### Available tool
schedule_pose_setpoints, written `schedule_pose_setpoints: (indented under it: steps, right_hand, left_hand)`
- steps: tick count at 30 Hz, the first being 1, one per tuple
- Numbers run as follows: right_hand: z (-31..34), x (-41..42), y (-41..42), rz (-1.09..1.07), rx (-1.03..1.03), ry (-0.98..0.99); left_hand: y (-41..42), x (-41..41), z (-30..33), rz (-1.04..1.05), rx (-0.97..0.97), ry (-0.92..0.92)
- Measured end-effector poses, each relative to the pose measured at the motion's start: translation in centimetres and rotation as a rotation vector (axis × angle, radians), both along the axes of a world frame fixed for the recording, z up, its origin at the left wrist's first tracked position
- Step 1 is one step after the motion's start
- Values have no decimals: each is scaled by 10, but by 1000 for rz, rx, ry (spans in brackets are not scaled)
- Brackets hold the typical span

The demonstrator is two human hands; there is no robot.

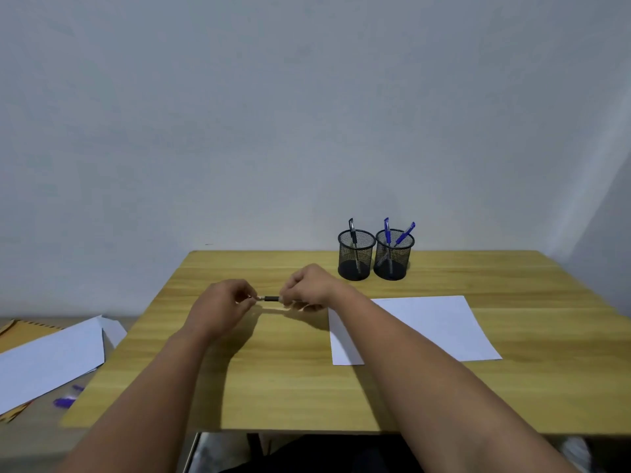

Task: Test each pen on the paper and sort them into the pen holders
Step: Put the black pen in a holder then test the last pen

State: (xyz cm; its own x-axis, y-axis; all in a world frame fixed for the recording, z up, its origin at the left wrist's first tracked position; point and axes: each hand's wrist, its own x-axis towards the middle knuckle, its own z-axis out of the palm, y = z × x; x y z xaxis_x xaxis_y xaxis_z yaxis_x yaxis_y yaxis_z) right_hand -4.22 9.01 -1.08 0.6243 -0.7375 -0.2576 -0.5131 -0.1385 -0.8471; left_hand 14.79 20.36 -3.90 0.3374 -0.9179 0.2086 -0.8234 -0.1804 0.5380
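Both my hands hold one dark pen (269,298) level above the middle of the wooden table (280,380). My left hand (222,307) pinches its tip end. My right hand (309,288) curls round its other end, hiding most of the barrel. A white sheet of paper (430,326) lies to the right, partly under my right forearm. Two black mesh pen holders stand at the back: the left holder (355,256) has one black pen, the right holder (393,256) has two blue pens.
The table stands against a plain wall (307,114). On the floor to the left lie white sheets (47,360), a brown envelope (27,331) and a few small blue pen parts (65,401).
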Motion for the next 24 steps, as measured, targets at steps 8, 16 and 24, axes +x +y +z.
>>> schedule_pose_setpoints:
  steps: [8, 16, 24]
  right_hand:
    - [22, -67, -17, -296, 346, -467]
    - [18, -93, -26, -552, 140, -511]
    - [13, -100, -64, -803, 83, -527]
  left_hand:
    - [-26, -65, 18, -113, -168, 282]
    - [-59, -138, 31, -265, -195, 110]
    - [-91, -174, 41, -271, -177, -158]
